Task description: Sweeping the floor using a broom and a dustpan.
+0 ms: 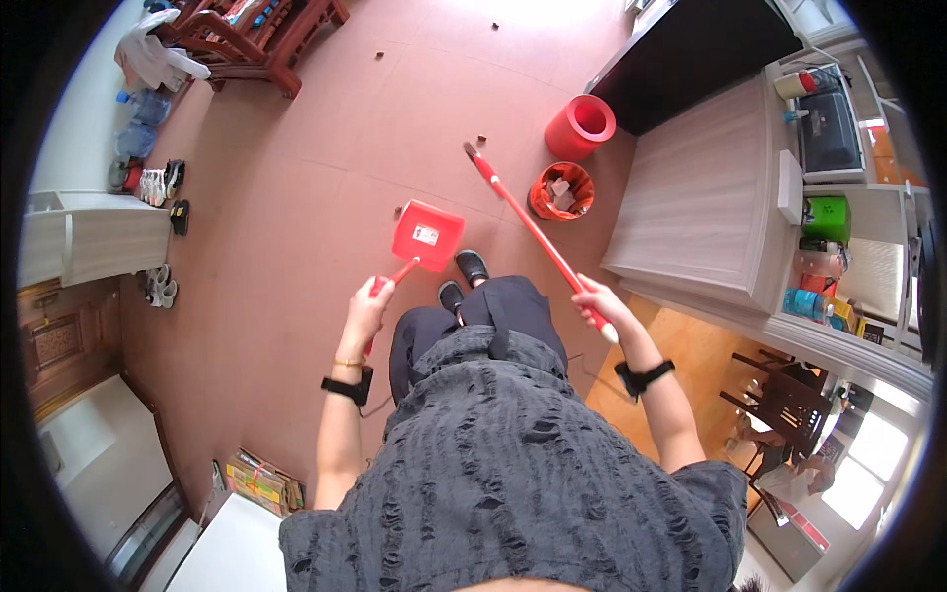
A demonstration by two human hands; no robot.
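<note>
My left hand (365, 310) grips the handle of a red dustpan (414, 225); its pan with a white label hangs over the floor left of my feet, beside a small brown bit (398, 210). My right hand (597, 303) is closed around the long red handle of a broom (533, 225), whose narrow dark head points away from me, near another brown piece (481, 138). Two more small pieces (379, 56) lie farther off on the pink tiled floor (296, 168).
At the right stand a lined red bin (546, 205) holding rubbish, a red cylinder (565, 135) and a pale cabinet (691, 202). A wooden bench (247, 54), shoes (158, 286) and a low cabinet (118, 237) are at the left, bundled cardboard (258, 479) lower left.
</note>
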